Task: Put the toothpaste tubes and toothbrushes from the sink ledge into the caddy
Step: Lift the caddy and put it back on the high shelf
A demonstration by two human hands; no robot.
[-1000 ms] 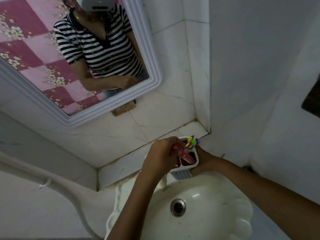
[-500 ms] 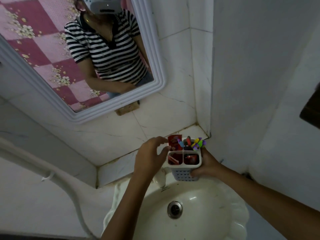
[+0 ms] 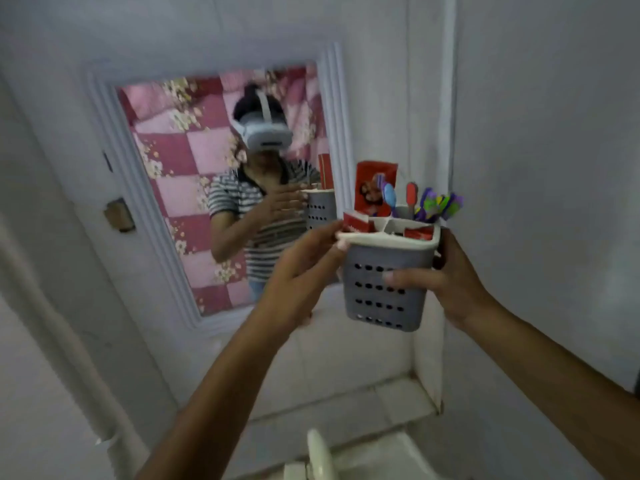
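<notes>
A grey perforated caddy (image 3: 384, 289) with a white rim is held up in the air, well above the sink ledge (image 3: 332, 400). My right hand (image 3: 446, 282) grips its right side and front. My left hand (image 3: 301, 271) touches its left rim with spread fingers. Red toothpaste tubes (image 3: 375, 188) stand in the back and front compartments. Several toothbrushes (image 3: 433, 204), blue, red, purple and green, stick up from the back right compartment.
A white-framed mirror (image 3: 221, 181) hangs on the tiled wall behind the caddy and reflects a person in a striped shirt. The white tap (image 3: 320, 452) and sink rim (image 3: 381, 455) are at the bottom edge. The side wall is close on the right.
The caddy has been lifted off the ledge and raised in front of the mirror. The view has tilted up, so the basin has dropped almost out of sight.
</notes>
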